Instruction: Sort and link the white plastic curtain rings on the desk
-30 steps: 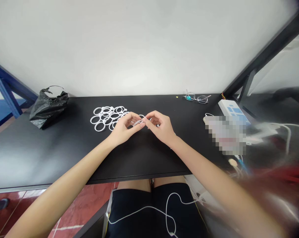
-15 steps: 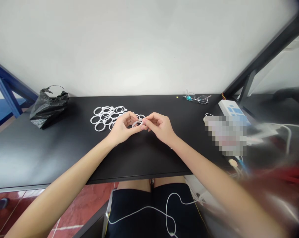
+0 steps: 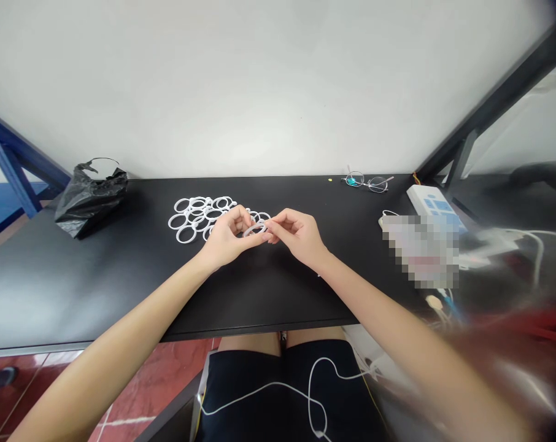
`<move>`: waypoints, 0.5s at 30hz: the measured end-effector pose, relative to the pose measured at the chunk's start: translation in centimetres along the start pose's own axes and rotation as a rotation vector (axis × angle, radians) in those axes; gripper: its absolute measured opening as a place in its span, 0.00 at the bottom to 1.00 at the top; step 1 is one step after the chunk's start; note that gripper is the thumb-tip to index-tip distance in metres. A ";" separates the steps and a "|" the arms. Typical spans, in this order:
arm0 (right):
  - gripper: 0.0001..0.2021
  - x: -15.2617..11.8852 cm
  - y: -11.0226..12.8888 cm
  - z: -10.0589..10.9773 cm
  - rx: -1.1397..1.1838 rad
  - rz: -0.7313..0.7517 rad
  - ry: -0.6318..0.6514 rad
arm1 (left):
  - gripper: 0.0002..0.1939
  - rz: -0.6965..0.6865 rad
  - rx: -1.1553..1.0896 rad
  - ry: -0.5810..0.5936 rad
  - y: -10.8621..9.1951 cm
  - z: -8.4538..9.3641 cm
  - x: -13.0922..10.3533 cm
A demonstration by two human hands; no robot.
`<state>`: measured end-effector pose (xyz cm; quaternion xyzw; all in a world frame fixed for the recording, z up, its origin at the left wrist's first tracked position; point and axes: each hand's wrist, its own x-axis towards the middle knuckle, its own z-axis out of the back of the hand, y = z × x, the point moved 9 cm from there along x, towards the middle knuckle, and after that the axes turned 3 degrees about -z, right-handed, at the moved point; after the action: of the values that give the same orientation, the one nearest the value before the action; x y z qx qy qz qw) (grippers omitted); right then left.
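Between my two hands, just above the black table (image 3: 278, 288), is a white ring (image 3: 254, 229). My left hand (image 3: 229, 236) is closed on its left side, thumb stretched along the near edge. With thumb and fingertips my right hand (image 3: 299, 236) pinches the ring's right end. A pile of similar white rings (image 3: 186, 234) lies flat and overlapping to the left, partly behind my left hand. A few more rings show just behind the held one. The fingertips hide part of the held ring.
A crumpled black plastic bag (image 3: 91, 199) stands at the left. Eyeglasses (image 3: 378, 184) lie near the wall. At the right are a white box with blue markings (image 3: 437, 205), a blurred-out item (image 3: 420, 252) and white cables. A white cable (image 3: 273, 384) crosses my lap.
The held ring has tilted slightly between my fingers. Both hands stay in nearly the same place, and the pile has not moved.
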<state>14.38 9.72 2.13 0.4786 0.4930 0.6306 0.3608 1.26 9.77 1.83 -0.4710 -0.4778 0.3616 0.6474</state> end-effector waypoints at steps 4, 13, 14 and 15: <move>0.16 0.0 0.1 0.0 0.000 0.005 -0.006 | 0.22 -0.002 0.007 -0.007 -0.1 0.0 0.0; 0.13 -0.1 1.0 0.4 -0.195 0.060 -0.054 | 0.19 -0.055 0.115 -0.011 -0.4 0.0 0.1; 0.12 -0.1 1.1 0.5 -0.239 0.078 -0.070 | 0.19 -0.062 0.149 -0.019 -0.4 0.1 0.1; 0.11 -0.1 1.3 0.7 -0.279 0.094 -0.088 | 0.18 -0.069 0.197 -0.032 -0.5 0.2 0.1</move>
<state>15.06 9.53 3.41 0.4736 0.3614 0.6874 0.4153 1.08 9.79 2.33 -0.3825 -0.4659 0.3920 0.6949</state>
